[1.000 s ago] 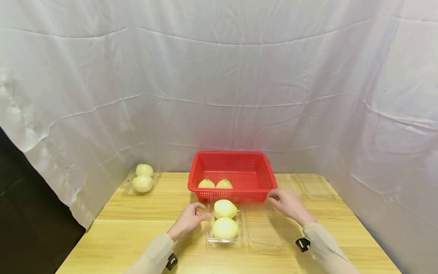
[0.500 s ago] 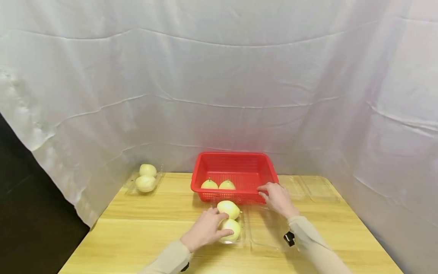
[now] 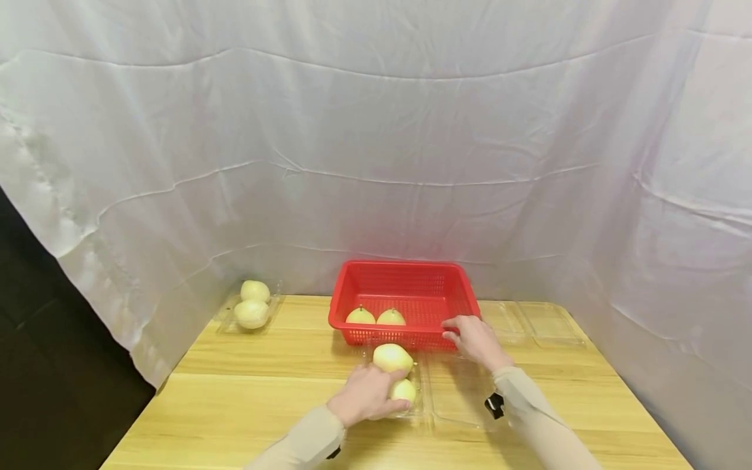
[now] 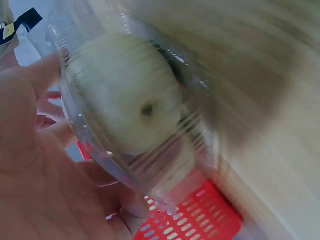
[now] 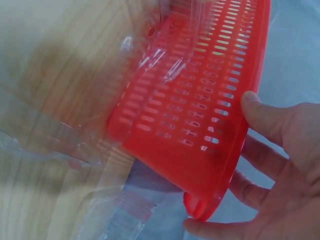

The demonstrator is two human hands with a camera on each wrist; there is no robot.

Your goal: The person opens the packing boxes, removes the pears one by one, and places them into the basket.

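Observation:
A clear container [image 3: 419, 403] holding two pale yellow pears [image 3: 392, 358] lies in front of the red basket [image 3: 405, 262]. My left hand [image 3: 367, 391] reaches over its left side, covering part of the nearer pear; in the left wrist view, my left hand [image 4: 55, 165] has thumb and fingers curved around the container wall [image 4: 80, 125] beside a pear [image 4: 125, 95]. My right hand [image 3: 478, 341] is at the basket's front right corner; in the right wrist view, my right hand [image 5: 280, 170] holds the basket rim [image 5: 239, 150], thumb on it and fingers behind.
Two more yellow pears [image 3: 361, 316] lie in the basket's front left. At the back left stands another clear container with two pears [image 3: 251, 313]. A clear open container [image 3: 549, 323] lies at the back right. The lid half [image 3: 458, 398] lies right of the near pears.
My left hand has moved right, from beside the container to over the nearer pear and container side. My right hand has moved slightly left onto the basket corner. The view has shifted a little.

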